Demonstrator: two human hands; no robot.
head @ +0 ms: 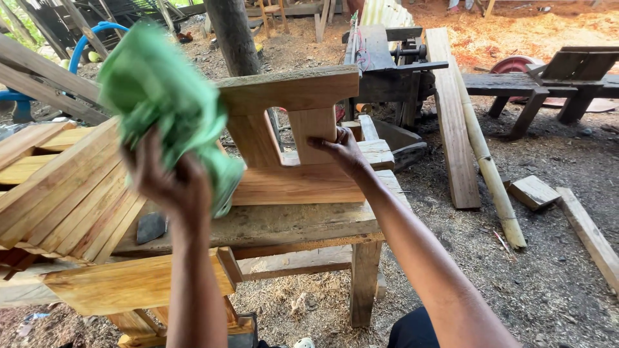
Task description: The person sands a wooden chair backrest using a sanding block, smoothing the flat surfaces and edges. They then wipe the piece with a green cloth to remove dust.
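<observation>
My left hand point(169, 180) is raised and grips a bunched green cloth point(158, 96), blurred from motion, in front of a slatted wooden panel point(64, 193). My right hand point(342, 149) rests its fingers on the lower block of an upright wooden frame piece point(290, 93) with cut-out openings. That piece stands on edge on a rough wooden workbench point(290, 222). The cloth hides part of the frame's left end.
A varnished wooden part point(129, 280) lies below the bench's front left. Planks point(451, 116) and a bamboo pole point(487, 167) lie on the sawdust ground to the right, with wood offcuts point(532, 191). A heavy dark bench point(387, 64) stands behind; a tree trunk point(233, 35) rises at the back.
</observation>
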